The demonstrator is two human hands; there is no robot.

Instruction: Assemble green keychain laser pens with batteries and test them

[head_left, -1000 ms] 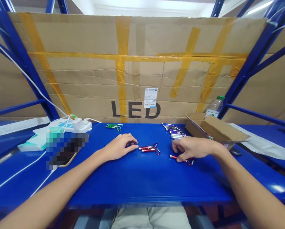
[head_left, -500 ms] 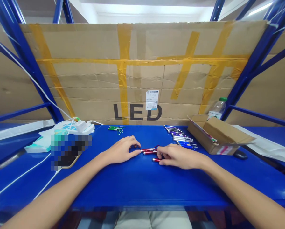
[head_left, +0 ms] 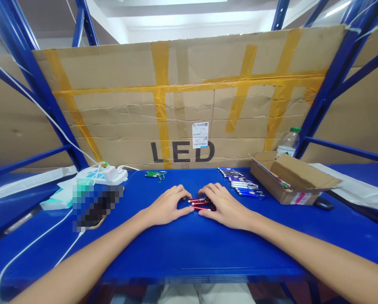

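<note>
Three slim red metal keychain flashlights (head_left: 199,203) lie side by side on the blue tabletop between my hands. Their left ends show; my right hand partly hides their right ends. My left hand (head_left: 166,207) rests at those left ends, its fingers curved and apart from the thumb, the thumb tip by the nearest one. Arched over the right ends, my right hand (head_left: 228,207) has its fingers and thumb apart around the group. Further back to the right lies a row of silver, purple and blue flashlights (head_left: 239,184) with clips. Green ones (head_left: 152,174) lie at the back left.
An open cardboard box (head_left: 279,188) stands right, with a black mouse (head_left: 323,204) and a bottle (head_left: 288,143) near it. Left are a phone (head_left: 100,207), a tissue pack (head_left: 58,198), a power strip (head_left: 121,175) and white cables. A large cardboard sheet (head_left: 128,122) closes off the back.
My right hand has brought the nearest red flashlight up against the other two and spread its fingers over their right ends. My left hand stays by the left ends. The view has tilted slightly.
</note>
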